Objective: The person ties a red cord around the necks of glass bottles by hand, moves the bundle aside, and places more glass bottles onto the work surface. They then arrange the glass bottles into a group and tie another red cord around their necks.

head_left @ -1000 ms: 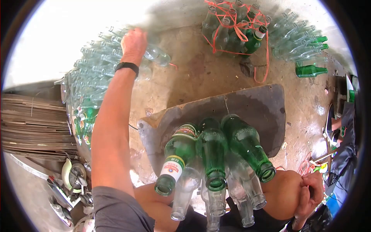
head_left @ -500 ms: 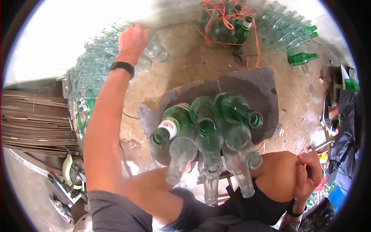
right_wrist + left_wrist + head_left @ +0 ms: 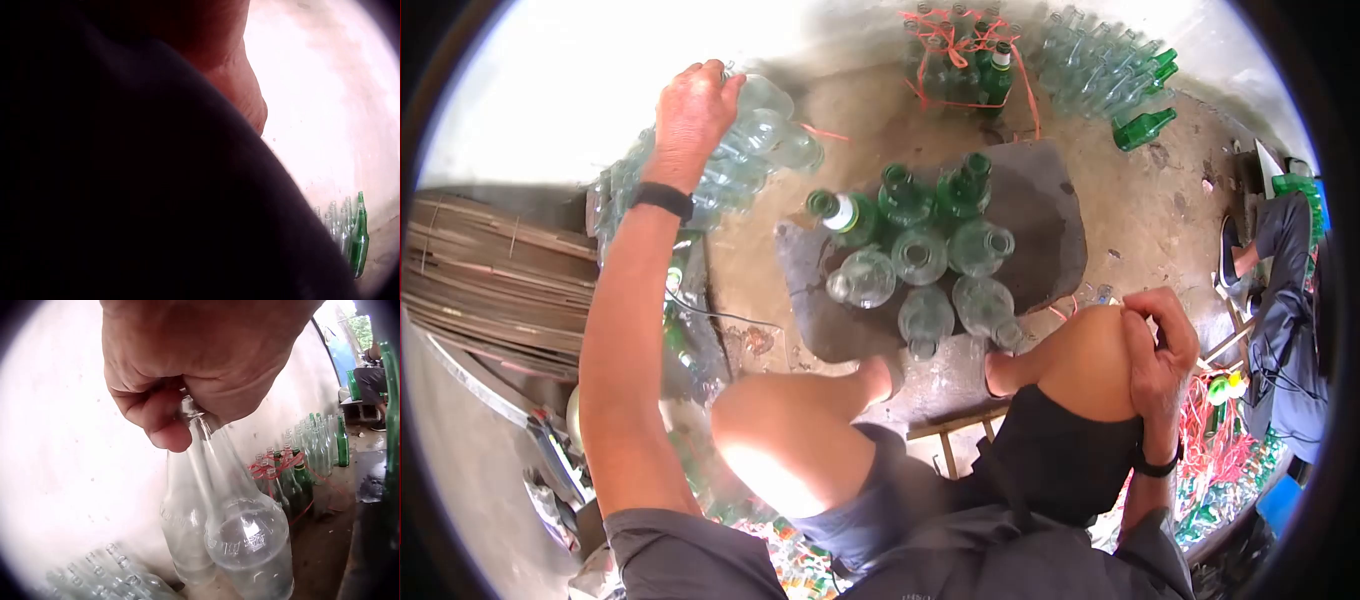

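My left hand [image 3: 695,115] reaches out over the standing bottles by the wall. In the left wrist view, its fingers pinch the necks of two clear glass bottles [image 3: 250,540], which hang side by side below the hand. Loosely curled, my right hand [image 3: 1165,355] rests on the knee and holds nothing; the right wrist view is mostly dark. Between the two arms, a dark board [image 3: 1045,200] bears several bottles standing upright: a row of green bottles [image 3: 905,198] at the back, one with a white neck label, and clear bottles [image 3: 920,255] nearer the knees.
Rows of clear bottles [image 3: 100,572] stand against the wall at left. A bundle of bottles tied with red string [image 3: 965,45] and more bottles [image 3: 1100,60] stand at the back. Stacked cardboard [image 3: 495,285] lies at left. Another person's leg [image 3: 1250,260] shows at right.
The head view has shifted, so the board and its bottles sit higher in the picture and show more from above. My left hand has moved left in the view; the right stays on the knee.
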Demonstrator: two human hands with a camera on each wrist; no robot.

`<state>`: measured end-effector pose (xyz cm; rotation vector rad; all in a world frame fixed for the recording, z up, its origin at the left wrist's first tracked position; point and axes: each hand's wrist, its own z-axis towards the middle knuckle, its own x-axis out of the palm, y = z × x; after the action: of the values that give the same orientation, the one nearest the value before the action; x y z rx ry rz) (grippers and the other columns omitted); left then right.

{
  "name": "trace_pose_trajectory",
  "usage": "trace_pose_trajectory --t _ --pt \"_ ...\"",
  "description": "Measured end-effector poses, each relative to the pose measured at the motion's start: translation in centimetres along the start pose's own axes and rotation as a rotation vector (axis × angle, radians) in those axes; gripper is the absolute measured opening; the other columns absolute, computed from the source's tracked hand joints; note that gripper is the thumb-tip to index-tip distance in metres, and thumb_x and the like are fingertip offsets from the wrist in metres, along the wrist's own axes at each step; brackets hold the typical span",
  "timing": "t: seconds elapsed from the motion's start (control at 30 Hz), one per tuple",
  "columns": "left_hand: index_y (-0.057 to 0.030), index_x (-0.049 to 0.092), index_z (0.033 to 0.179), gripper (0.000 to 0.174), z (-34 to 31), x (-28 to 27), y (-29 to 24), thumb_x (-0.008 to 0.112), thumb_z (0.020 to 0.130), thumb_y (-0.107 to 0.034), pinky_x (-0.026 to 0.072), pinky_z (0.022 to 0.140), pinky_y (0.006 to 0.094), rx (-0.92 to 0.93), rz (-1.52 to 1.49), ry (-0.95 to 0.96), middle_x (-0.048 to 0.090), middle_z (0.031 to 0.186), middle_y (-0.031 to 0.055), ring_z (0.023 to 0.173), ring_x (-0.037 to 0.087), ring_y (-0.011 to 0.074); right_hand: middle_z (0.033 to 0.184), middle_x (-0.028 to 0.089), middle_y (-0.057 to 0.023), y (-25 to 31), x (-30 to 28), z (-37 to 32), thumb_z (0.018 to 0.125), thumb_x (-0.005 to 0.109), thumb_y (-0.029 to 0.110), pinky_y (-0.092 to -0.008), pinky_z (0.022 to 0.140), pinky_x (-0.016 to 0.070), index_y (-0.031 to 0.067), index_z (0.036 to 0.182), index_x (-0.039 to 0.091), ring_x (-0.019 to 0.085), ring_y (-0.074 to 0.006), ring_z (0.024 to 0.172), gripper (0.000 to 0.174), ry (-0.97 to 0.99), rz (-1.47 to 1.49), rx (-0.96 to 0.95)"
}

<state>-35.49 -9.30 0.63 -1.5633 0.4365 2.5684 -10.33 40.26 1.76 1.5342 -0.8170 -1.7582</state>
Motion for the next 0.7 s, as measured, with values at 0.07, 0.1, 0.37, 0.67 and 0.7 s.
trace_pose_trajectory --t 0.07,0.1,0.37,0.67,0.7 --pt "0.0012 0.073 0.097 0.032 -1.8 -2.1 1.1 0.076 0.091 -0.03 0.0573 0.073 0.0458 0.02 0.01 -0.043 0.073 0.091 0.0199 0.081 0.071 0.0394 0.089 0.066 -0.0086 -0.1 -0.1 -0.1 0.088 0.061 -0.004 -0.0283 0.079 0.0504 -0.0037 0.096 0.066 0.063 -0.0155 0.084 0.009 0.005 0.001 -0.016" --pt "0.0012 0.073 0.097 0.032 -2.9 -3.5 1.2 0.076 0.091 -0.03 0.0573 0.073 0.0458 -0.001 0.023 -0.02 0.073 0.091 0.0199 0.081 0.071 0.0394 0.09 0.066 -0.0087 -0.3 0.0 -0.4 0.089 0.061 -0.003 -0.0284 0.08 0.0503 -0.0038 0.097 0.066 0.063 -0.0153 0.085 0.009 0.001 -0.002 -0.03" --pt "-0.0009 0.073 0.099 0.032 -13.6 -9.3 3.6 0.076 0.09 -0.031 0.058 0.076 0.0459 -0.161 0.067 0.028 0.073 0.092 0.0202 0.085 0.071 0.0403 0.095 0.064 -0.0017 -1.2 0.4 -1.2 0.098 0.063 0.002 -0.0247 0.085 0.048 -0.0013 0.106 0.069 0.061 -0.01 0.092 0.011 0.038 0.124 0.0" --pt "-0.0021 0.071 0.098 0.026 -24.7 -5.5 4.4 0.076 0.09 -0.026 0.0566 0.071 0.0479 -0.245 0.036 0.131 0.071 0.091 0.0201 0.082 0.069 0.0417 0.101 0.066 0.0006 -2.7 0.4 -1.2 0.1 0.064 0.005 -0.0217 0.084 0.047 -0.0005 0.109 0.07 0.06 -0.0072 0.093 0.012 -0.009 0.13 0.027" --pt "-0.0021 0.071 0.098 0.026 -25.7 -4.9 4.2 0.076 0.09 -0.026 0.0566 0.071 0.0479 -0.25 0.036 0.136 0.071 0.091 0.0201 0.082 0.069 0.0417 0.102 0.066 0.0007 -2.7 0.4 -1.2 0.1 0.065 0.005 -0.0214 0.084 0.0469 -0.0007 0.109 0.07 0.06 -0.0071 0.093 0.012 -0.009 0.127 0.036"
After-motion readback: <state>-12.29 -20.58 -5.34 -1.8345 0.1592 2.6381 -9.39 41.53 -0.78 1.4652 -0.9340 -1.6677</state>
